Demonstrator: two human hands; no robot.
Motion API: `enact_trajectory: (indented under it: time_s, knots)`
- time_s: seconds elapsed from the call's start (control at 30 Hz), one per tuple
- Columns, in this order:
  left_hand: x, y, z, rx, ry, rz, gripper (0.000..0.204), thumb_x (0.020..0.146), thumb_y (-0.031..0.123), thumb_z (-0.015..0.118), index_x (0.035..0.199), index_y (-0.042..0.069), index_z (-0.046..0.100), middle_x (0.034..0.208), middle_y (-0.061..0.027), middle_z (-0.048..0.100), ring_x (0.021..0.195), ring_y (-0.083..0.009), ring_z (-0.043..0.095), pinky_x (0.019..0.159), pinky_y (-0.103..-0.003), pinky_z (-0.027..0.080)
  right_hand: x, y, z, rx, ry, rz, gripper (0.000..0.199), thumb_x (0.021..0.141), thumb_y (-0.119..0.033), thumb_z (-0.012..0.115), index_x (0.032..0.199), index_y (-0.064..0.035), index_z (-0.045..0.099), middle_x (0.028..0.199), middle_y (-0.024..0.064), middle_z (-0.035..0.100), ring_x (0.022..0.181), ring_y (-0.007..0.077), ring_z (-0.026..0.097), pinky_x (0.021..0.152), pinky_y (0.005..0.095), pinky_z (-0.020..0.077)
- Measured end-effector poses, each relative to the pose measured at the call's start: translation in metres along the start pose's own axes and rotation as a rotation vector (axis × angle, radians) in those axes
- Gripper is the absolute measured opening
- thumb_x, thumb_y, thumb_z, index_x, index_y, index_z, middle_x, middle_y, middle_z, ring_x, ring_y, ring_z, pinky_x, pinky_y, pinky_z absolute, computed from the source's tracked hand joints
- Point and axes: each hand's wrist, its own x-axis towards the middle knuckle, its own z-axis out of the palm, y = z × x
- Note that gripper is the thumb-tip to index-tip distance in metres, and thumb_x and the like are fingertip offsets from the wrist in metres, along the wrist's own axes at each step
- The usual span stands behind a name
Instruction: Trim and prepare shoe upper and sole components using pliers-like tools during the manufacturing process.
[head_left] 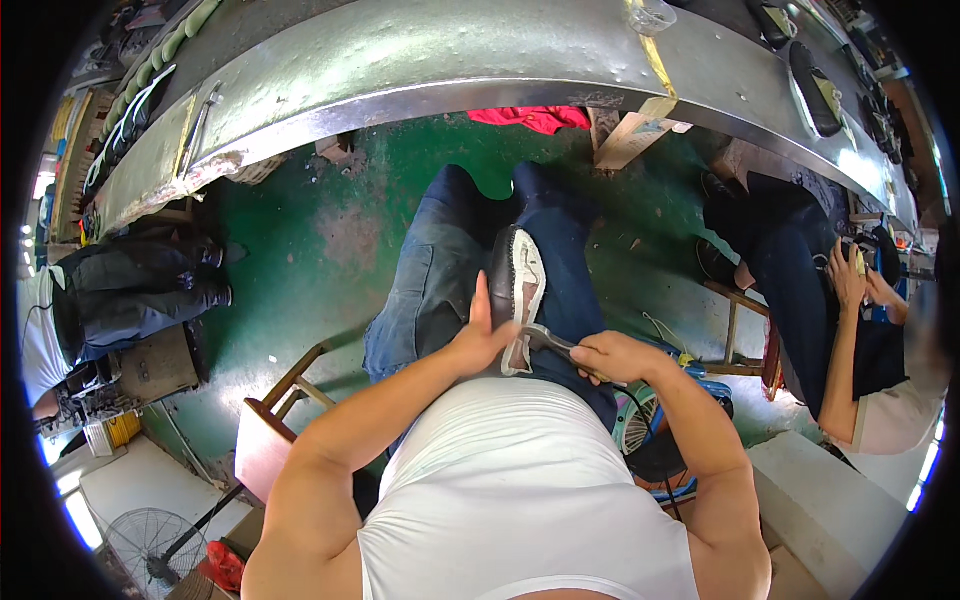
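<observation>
A dark shoe (506,270) lies sole-up along my lap, toe pointing away from me. Its underside shows a pale, rough-edged rim around a brownish middle. My left hand (482,342) grips it near the heel end, one finger stretched along its left side; the other fingers are partly hidden. My right hand (610,356) is closed around the handles of metal pincers (548,340). Their head reaches the shoe's right edge near the heel, close to my left fingertips. Whether the jaws bite the edge I cannot make out.
A metal-topped bench (400,70) runs across ahead, with dark shoes (815,88) at its right end. Other people sit at right (850,330) and left (130,300). A wooden stool (270,420), a fan (155,550) and a blue-green wheel-like object (635,420) stand around me.
</observation>
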Motion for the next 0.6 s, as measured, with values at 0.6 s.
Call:
enact_trajectory:
  time_s: [0.6]
  knots:
    - [0.007,-0.013,0.003,0.107,0.154,-0.001,0.117,0.086,0.03,0.078,0.15,-0.001,-0.015,0.146,-0.0252,0.037,0.132,-0.0271,0.044,0.107,-0.033,0.04,-0.009,-0.017,0.024,-0.056,0.388,-0.084,0.038,0.104,-0.033,0.047,0.093,0.0017,0.059,0.085,0.02,0.068,0.078,0.0316,0.068,0.072,0.0419,0.0524]
